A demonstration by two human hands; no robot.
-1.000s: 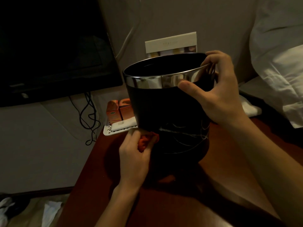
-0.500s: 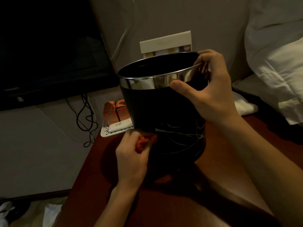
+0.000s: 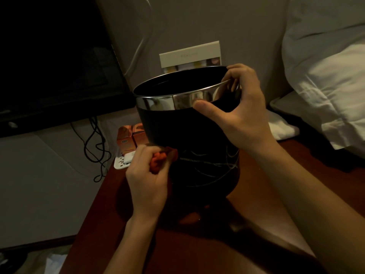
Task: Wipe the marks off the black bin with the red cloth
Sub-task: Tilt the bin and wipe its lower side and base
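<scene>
The black bin (image 3: 177, 127) with a shiny metal rim stands on a dark red table (image 3: 110, 230), tilted a little toward me. Thin pale scribble marks (image 3: 209, 165) cross its lower front. My right hand (image 3: 243, 115) grips the rim at the right, thumb on the metal band and fingers inside. My left hand (image 3: 148, 178) is closed around the bunched red cloth (image 3: 160, 159), pressing it against the bin's lower left side, just left of the marks.
Orange boxes (image 3: 128, 139) and a white tray (image 3: 122, 163) sit behind the bin at the table's far left corner. A dark TV screen (image 3: 51, 62) and hanging cables (image 3: 94, 147) are at left. White bedding (image 3: 325, 80) lies to the right; a card (image 3: 189, 54) leans on the wall.
The left hand with the cloth has shifted slightly up and along the bin's lower left side. The right hand keeps its grip on the rim.
</scene>
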